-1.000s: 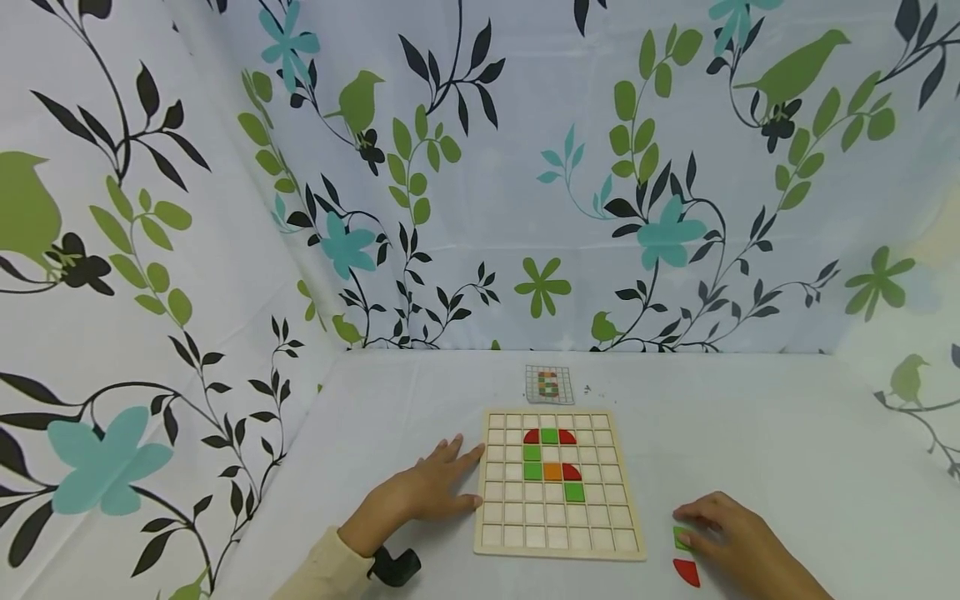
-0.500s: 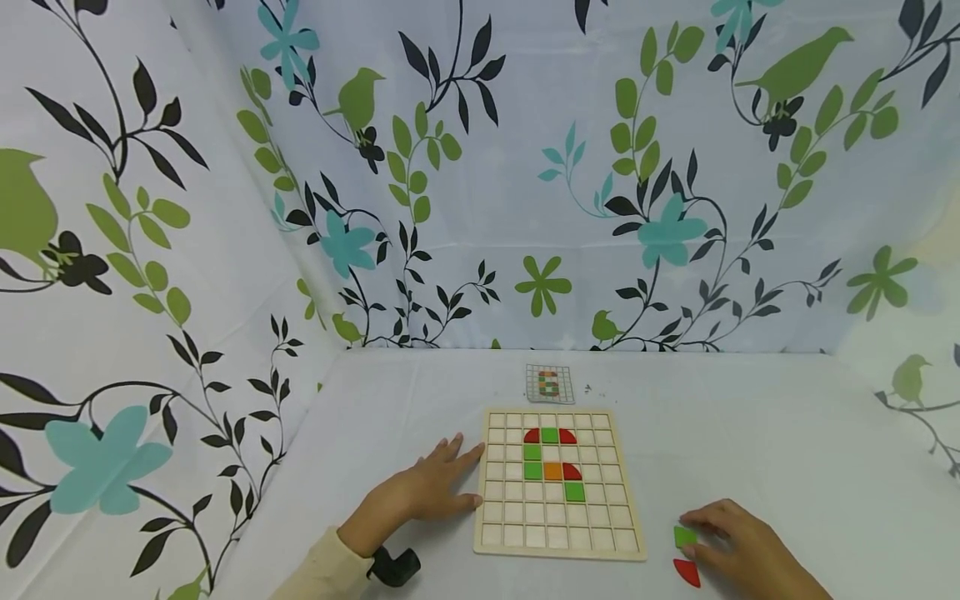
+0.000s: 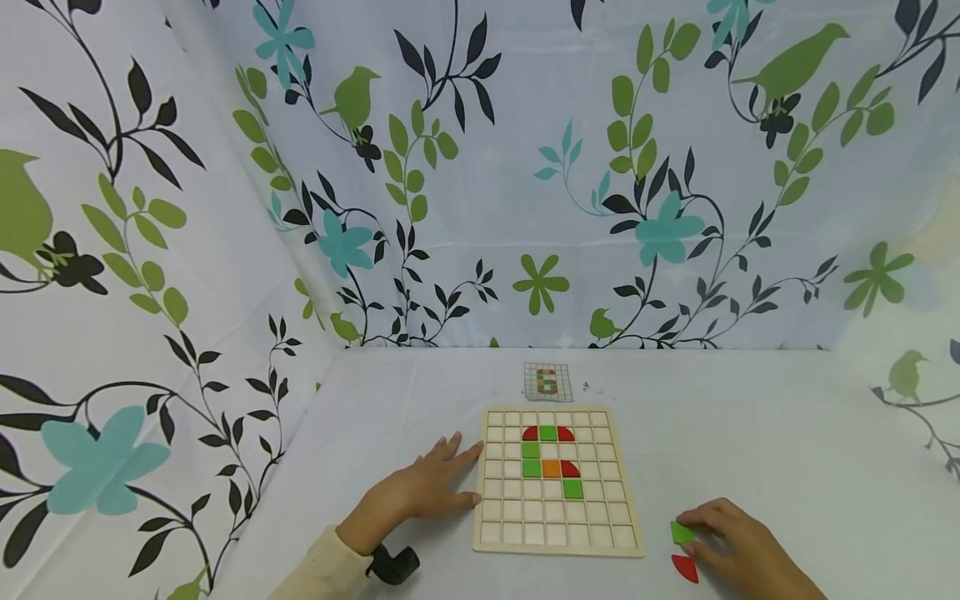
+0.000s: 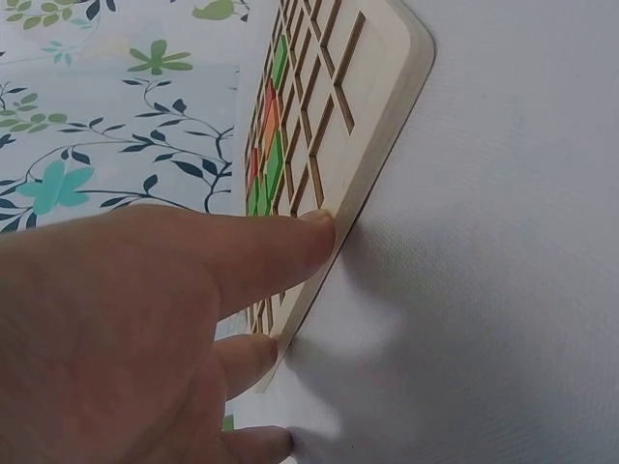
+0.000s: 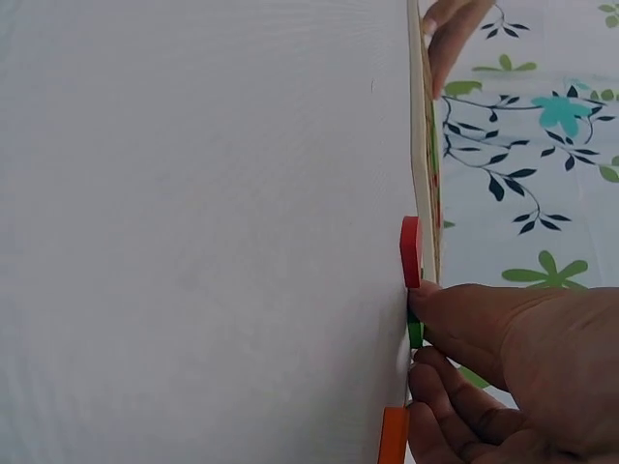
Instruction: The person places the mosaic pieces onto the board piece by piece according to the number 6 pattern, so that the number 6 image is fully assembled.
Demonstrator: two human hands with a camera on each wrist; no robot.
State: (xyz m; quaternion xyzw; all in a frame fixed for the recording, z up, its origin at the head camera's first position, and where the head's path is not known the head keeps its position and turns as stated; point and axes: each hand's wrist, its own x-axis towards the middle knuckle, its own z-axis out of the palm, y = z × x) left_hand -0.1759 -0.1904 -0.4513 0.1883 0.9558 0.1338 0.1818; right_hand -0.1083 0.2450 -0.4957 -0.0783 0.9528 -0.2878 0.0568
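Observation:
My left hand point(image 3: 427, 487) lies at the left side of a wooden grid board point(image 3: 513, 511), fingers spread, with thumb point(image 4: 309, 237) and fingertips against its edge. Red quarter-circle, green square and orange square tiles point(image 3: 551, 468) sit in several cells of the upper and middle board. To the right of the board, my right hand point(image 3: 738, 546) pinches a green square tile point(image 3: 681, 533) between thumb and finger, low over the table. A red quarter-circle tile point(image 3: 685, 569) lies just in front of it. In the right wrist view, an orange tile point(image 5: 392, 437) shows by the curled fingers.
Behind the board lies a small printed grid card point(image 3: 548, 382) with a coloured pattern. A white cloth point(image 3: 420, 383) covers the table, and patterned curtains point(image 3: 450, 208) rise at the back and left. A black device point(image 3: 393, 565) is at the left wrist.
My right fingers have shifted slightly on the green tile, which shows more of its face and has turned a little. The left hand and the board stay put.

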